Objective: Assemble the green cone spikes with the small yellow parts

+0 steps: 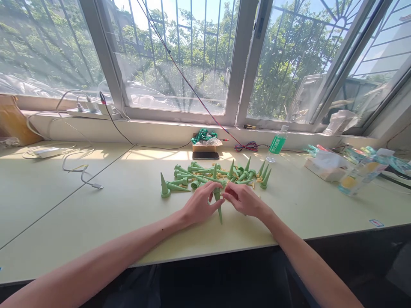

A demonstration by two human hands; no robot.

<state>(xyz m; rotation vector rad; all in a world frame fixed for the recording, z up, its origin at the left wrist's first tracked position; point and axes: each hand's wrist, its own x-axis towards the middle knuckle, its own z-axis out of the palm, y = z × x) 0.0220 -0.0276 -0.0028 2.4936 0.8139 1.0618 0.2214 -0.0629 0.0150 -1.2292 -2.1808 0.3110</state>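
Note:
My left hand (203, 201) is closed around a green plastic plant watering spike (218, 206), whose pointed end aims down toward me. Close beside it, my right hand (244, 198) has its thumb and fingers pinched together near the spike's upper part; what sits in that pinch is too small to make out. Behind both hands lies a pile of similar green spikes (184, 176), mixed with small yellowish pieces. At the left of the pile one spike (165, 186) stands upright on its wide cap, and several others (265, 179) stand at the right.
Toward the window are a small cardboard box (204, 148) with green items, a black phone (205, 155), a coiled red-and-black cable (246, 146) and a bottle (276, 144). A tissue box (326, 169) stands right, beside a clear package (351, 182). White cables (75, 164) lie left.

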